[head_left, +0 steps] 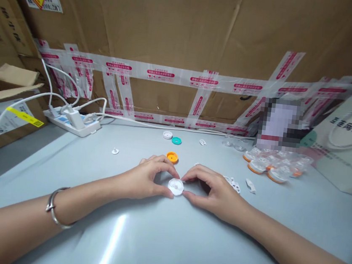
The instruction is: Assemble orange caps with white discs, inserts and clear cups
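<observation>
A small round white plastic disc (176, 187) with a shape in its middle lies between my two hands, low over the table or on it. My left hand (151, 178) pinches its left edge with thumb and fingertips. From the other side, the thumb and fingers of my right hand (210, 191) close on its right edge. Just beyond my left hand sits an orange round cap (172, 157). Farther back lie a teal disc (176, 141) and a white disc (167, 135). Beside my right hand are white cut-out plastic pieces (235, 185), partly hidden by it.
A small white pegged part (115, 151) and a white piece (202, 142) lie on the table. Clear-and-orange assemblies (278, 171) are clustered at right by a paper bag (349, 139). A power strip (72, 122) with cables stands at left. A large cardboard box (175, 26) bounds the back.
</observation>
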Demonstrator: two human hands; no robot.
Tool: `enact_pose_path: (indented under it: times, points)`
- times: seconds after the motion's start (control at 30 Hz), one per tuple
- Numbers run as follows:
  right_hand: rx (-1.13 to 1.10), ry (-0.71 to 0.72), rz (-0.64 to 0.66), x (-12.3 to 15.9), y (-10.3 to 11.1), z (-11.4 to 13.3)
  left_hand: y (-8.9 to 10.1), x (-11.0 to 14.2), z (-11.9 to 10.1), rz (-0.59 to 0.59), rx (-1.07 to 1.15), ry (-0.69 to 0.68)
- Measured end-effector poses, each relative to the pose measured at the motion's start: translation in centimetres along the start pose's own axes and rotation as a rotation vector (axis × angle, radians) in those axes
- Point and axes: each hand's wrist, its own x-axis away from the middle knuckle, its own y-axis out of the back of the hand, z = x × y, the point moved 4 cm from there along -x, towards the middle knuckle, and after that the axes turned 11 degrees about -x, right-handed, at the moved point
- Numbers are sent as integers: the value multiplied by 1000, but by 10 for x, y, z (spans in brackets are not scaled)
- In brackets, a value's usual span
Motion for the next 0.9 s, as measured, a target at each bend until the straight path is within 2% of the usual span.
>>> enact_pose_path:
  times: [0.23, 0.4, 0.53, 0.9]
  points:
    - [-5, -18, 18, 2, 1, 0, 2, 0, 0, 21, 18, 9]
    - [-17, -21, 9, 1, 0, 0, 8, 0, -1, 12, 16, -47]
    - [14, -28, -8, 1, -4, 3, 11, 0, -3, 16, -43, -114]
    - [54, -57, -3, -1, -14, 5, 10, 5, -10, 15, -212, -154]
